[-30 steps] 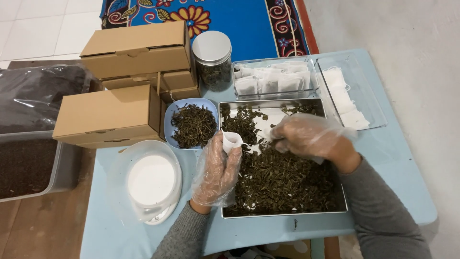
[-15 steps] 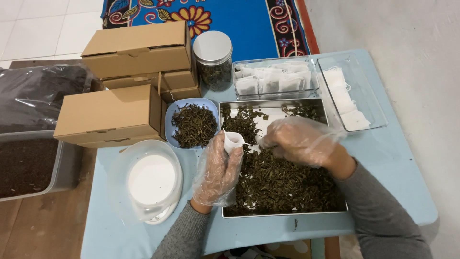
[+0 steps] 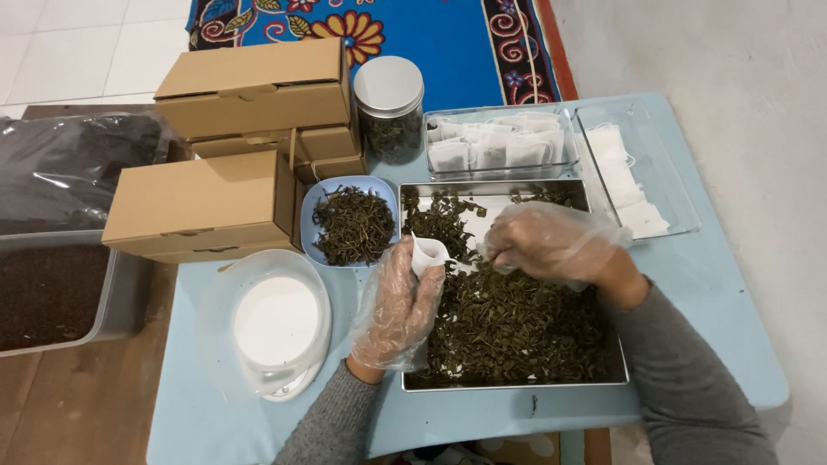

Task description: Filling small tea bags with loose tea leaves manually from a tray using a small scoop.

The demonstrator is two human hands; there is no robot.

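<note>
Left hand point(image 3: 398, 308), in a thin clear glove, grips a small white sachet point(image 3: 427, 255) upright, mouth open, held over the near-left part of the metal tray point(image 3: 517, 379). Right hand point(image 3: 551, 241), also gloved, is bunched in a pinch just beside the sachet mouth, over the loose dried leaves point(image 3: 517, 319); it looks to be pinching leaves, but the glove hides the fingertips so I can't tell for sure. How full the sachet is can't be seen from above.

Done so far, judging by the layout: a clear box point(image 3: 500, 146) behind the tray holds a row of filled sachets, roughly a dozen, hard to count. The tray's far end shows bare metal, so some of the leaf has gone.

Left: most of the tray is deep in leaves. A stack of flat empty sachets point(image 3: 624, 181) lies in the clear lid point(image 3: 672, 172) at right, waiting. Small blue dish point(image 3: 332, 250) left of the tray also holds a heap of leaves. A white scale under a clear cover point(image 3: 276, 323) sits near the left hand, nothing on it. Lidded jar point(image 3: 389, 112) of leaves and brown cardboard boxes point(image 3: 207, 202) stand closed at the back left of the blue surface point(image 3: 715, 275).

Judgement: early to mid, many sachets to go.
</note>
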